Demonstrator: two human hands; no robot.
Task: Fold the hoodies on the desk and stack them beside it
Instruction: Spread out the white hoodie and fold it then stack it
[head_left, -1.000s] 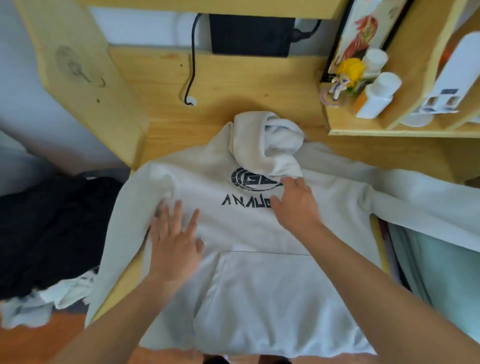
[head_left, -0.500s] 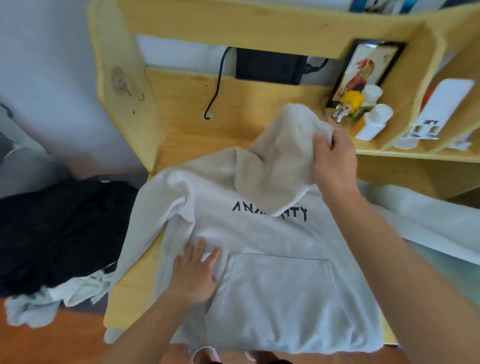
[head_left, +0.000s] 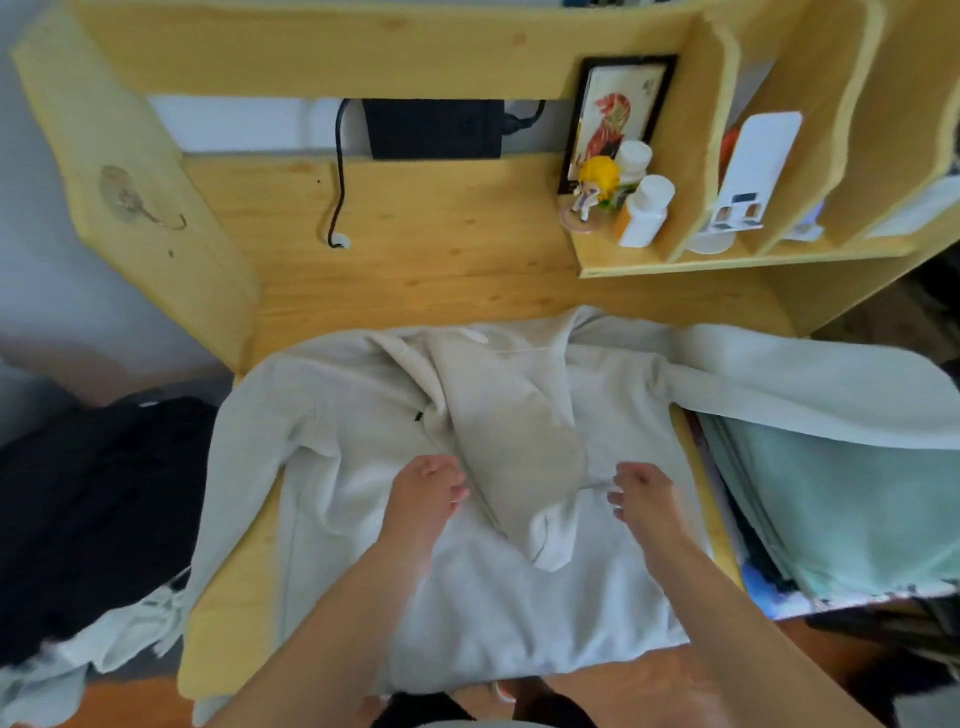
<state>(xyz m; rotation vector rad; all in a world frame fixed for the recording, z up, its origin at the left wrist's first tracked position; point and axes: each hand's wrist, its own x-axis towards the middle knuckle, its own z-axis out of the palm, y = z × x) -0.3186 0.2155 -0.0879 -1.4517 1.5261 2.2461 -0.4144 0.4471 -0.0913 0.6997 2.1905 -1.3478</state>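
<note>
The white hoodie (head_left: 363, 431) lies spread flat across the wooden worktop (head_left: 415, 260), its hood (head_left: 514, 452) folded down over the chest so the hood's tip points toward the person. 1 sleeve hangs off the worktop's left edge; the other sleeve (head_left: 805, 395) stretches out to the right, past the edge, over a pale green cloth (head_left: 857, 509).

Both hands are down on the hoodie, 1 on each side of the hood. The left hand (head_left: 423, 499) rests just left of the hood's edge with its fingers curled inward; whether its grip pinches fabric I cannot tell. The right hand (head_left: 644, 493) sits just right of the hood, fingers likewise bent toward the cloth, and its grip is equally hard to read.

Off the left side, a heap of black clothing (head_left: 93, 519) lies lower than the worktop, with some white fabric at its near edge. At the back, a black box (head_left: 434, 130) sits against the wall, and a black cable (head_left: 338, 176) drops down to the worktop's back panel. On the shelf (head_left: 727, 260) to the right stand a framed picture (head_left: 615, 114), a small yellow-haired figurine (head_left: 595, 187) and 2 white bottles (head_left: 644, 208).
</note>
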